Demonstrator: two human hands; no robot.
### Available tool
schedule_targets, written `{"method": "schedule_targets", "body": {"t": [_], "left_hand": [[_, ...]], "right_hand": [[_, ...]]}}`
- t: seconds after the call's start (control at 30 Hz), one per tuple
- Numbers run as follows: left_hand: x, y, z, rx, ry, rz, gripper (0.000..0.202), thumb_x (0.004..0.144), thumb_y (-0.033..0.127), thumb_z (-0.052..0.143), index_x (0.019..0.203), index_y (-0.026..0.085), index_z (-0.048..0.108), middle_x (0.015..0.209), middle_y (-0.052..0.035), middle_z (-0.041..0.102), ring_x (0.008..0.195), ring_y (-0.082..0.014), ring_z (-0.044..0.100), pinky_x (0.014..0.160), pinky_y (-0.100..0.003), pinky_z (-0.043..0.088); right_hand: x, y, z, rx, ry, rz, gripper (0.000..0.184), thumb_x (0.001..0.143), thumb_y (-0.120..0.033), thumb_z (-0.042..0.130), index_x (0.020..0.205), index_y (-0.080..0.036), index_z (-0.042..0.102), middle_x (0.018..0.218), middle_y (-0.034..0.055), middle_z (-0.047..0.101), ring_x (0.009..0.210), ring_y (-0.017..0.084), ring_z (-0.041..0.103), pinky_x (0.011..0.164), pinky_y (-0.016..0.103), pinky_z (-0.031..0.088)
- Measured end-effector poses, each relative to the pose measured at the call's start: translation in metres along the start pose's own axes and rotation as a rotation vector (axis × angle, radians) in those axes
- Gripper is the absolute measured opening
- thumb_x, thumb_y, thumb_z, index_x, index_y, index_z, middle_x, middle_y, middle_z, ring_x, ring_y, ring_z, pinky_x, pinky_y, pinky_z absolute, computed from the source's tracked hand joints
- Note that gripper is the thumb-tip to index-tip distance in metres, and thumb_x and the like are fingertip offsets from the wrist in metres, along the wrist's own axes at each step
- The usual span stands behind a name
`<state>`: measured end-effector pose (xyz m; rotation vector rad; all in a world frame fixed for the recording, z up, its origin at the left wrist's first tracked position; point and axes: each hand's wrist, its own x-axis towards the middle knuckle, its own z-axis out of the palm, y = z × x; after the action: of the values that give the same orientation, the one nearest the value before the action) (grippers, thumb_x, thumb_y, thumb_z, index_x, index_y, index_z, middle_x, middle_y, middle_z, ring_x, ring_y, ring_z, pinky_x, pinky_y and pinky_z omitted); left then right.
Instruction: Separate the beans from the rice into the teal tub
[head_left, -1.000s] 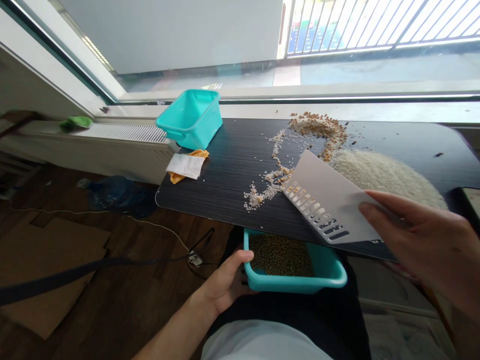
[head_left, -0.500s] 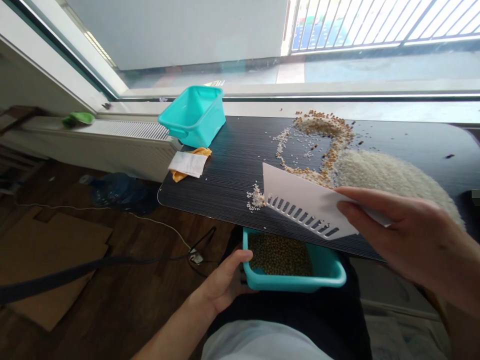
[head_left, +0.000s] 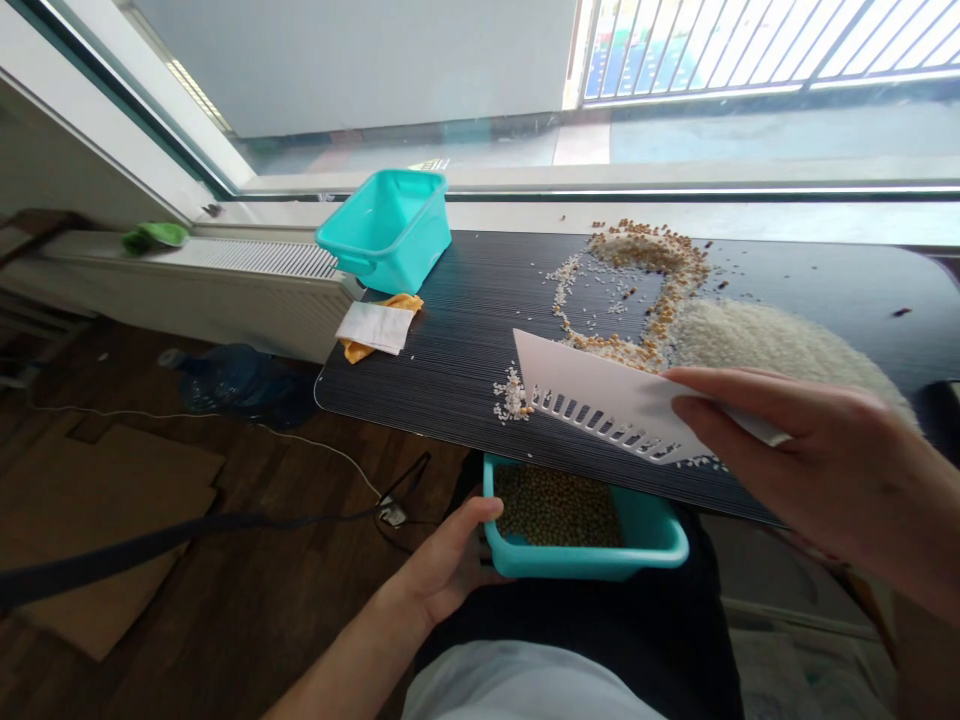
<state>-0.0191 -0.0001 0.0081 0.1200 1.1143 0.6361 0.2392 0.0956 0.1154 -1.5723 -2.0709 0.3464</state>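
My right hand point(head_left: 795, 440) pinches a white slotted plastic scraper point(head_left: 600, 390), tilted low over the dark tabletop, its slotted edge facing me. A little heap of white rice point(head_left: 512, 397) lies by the scraper's left tip. My left hand point(head_left: 457, 550) grips the left end of a turquoise tub point(head_left: 652, 530), thumb on the rim. Inside the tub are greenish-brown round grains point(head_left: 562, 505). The tub sits over my lap, just below the table's front edge. Behind the scraper, a ring of orange-brown grains mixed with rice point(head_left: 660, 310) touches a broad white rice pile point(head_left: 772, 340).
An empty turquoise tub point(head_left: 386, 240) stands at the table's back left. Before it lies a folded white cloth point(head_left: 375, 327) on an orange one. A window runs behind the table point(head_left: 450, 400). A radiator point(head_left: 255, 255), a large bottle point(head_left: 232, 380) and cables are at left.
The scraper and my right hand have shifted slightly left. Some rice grains now show beneath the scraper's right end. My left hand still holds the tub, nearly unmoved.
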Motion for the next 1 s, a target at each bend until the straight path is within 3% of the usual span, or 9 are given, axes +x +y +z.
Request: {"method": "schedule_targets", "body": {"t": [0.1, 0.3, 0.63, 0.83, 1.0], "left_hand": [[0.0005, 0.0001, -0.0002, -0.002, 0.016, -0.012, 0.067, 0.067, 0.048, 0.072, 0.125, 0.020, 0.056, 0.123, -0.0124, 0.067, 0.113, -0.0336, 0.061, 0.084, -0.041, 0.049], [-0.0003, 0.0003, -0.0001, -0.010, 0.023, -0.014, 0.071, 0.064, 0.049, 0.074, 0.126, 0.020, 0.055, 0.122, -0.0128, 0.067, 0.115, -0.0341, 0.060, 0.083, -0.040, 0.049], [-0.0004, 0.0006, -0.0009, -0.015, 0.035, -0.004, 0.069, 0.066, 0.049, 0.073, 0.126, 0.019, 0.056, 0.121, -0.0128, 0.068, 0.115, -0.0339, 0.060, 0.085, -0.041, 0.049], [-0.0029, 0.0037, -0.0007, -0.007, 0.007, 0.012, 0.064, 0.066, 0.049, 0.073, 0.122, 0.021, 0.060, 0.123, -0.0111, 0.068, 0.114, -0.0334, 0.061, 0.083, -0.040, 0.050], [-0.0031, 0.0030, -0.0007, 0.003, 0.016, 0.003, 0.064, 0.063, 0.051, 0.074, 0.117, 0.018, 0.063, 0.121, -0.0120, 0.068, 0.114, -0.0331, 0.061, 0.082, -0.038, 0.050]], "right_hand": [[-0.0001, 0.0050, 0.0036, -0.030, -0.039, -0.080, 0.029, 0.089, -0.040, 0.054, 0.107, -0.032, 0.076, 0.091, -0.0003, 0.078, 0.062, 0.014, 0.068, 0.058, 0.025, 0.052], [-0.0028, 0.0076, 0.0022, -0.008, -0.062, -0.110, 0.030, 0.088, -0.042, 0.053, 0.105, -0.031, 0.076, 0.092, 0.0004, 0.078, 0.062, 0.015, 0.068, 0.053, 0.026, 0.052], [0.0030, 0.0018, 0.0094, -0.005, -0.068, -0.188, 0.029, 0.091, -0.035, 0.053, 0.113, -0.033, 0.073, 0.103, -0.0007, 0.077, 0.081, 0.017, 0.072, 0.065, 0.027, 0.056], [-0.0037, 0.0026, 0.0030, 0.050, -0.070, -0.198, 0.027, 0.090, -0.038, 0.056, 0.111, -0.036, 0.072, 0.100, -0.0043, 0.077, 0.075, 0.014, 0.071, 0.062, 0.023, 0.056], [-0.0042, 0.0011, 0.0043, 0.067, -0.095, -0.200, 0.027, 0.090, -0.037, 0.056, 0.111, -0.035, 0.073, 0.100, -0.0031, 0.078, 0.076, 0.014, 0.072, 0.069, 0.024, 0.057]]}}
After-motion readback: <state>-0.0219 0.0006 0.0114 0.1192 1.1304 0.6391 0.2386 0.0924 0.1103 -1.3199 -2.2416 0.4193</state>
